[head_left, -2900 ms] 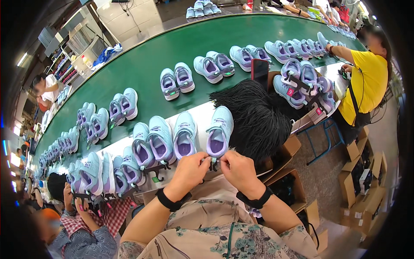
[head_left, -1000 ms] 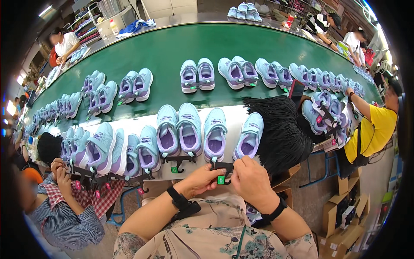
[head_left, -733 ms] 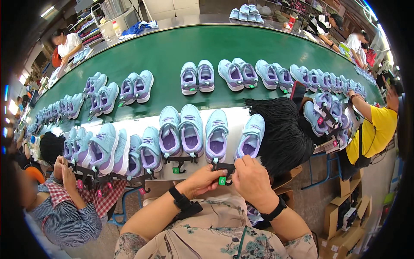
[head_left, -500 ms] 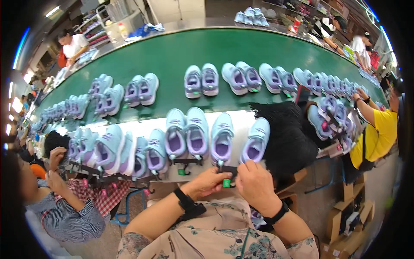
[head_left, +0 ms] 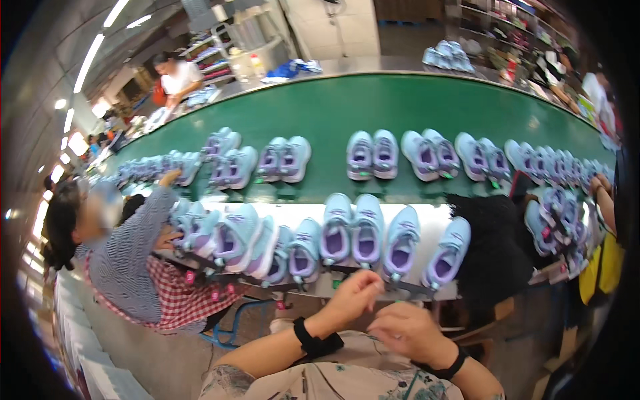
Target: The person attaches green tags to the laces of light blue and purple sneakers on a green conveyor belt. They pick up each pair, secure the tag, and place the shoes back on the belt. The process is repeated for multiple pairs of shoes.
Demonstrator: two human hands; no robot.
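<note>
Two light blue and lilac sneakers stand directly before my hands: a left shoe (head_left: 404, 235) and a right shoe (head_left: 454, 241), toes pointing away. A black plastic hanger (head_left: 415, 289) lies at their heels, along the near table edge. My left hand (head_left: 352, 297) is just in front of it, fingers curled together; whether anything is between them is hidden. My right hand (head_left: 415, 335) is nearer my body, apart from the shoes, its fingers blurred. To the left stands another sneaker pair (head_left: 352, 227) with a hanger at its heels.
More sneakers line the near edge at left (head_left: 241, 235). Several pairs stand on the green belt (head_left: 333, 100). A black stringy pile (head_left: 490, 250) lies right of the shoes. A co-worker in a striped sleeve (head_left: 143, 227) reaches in from the left; another in yellow (head_left: 600, 267) is at right.
Both my hands have let go of the hanger and drawn back from it. The view has turned left. The co-worker on the left now reaches toward the belt.
</note>
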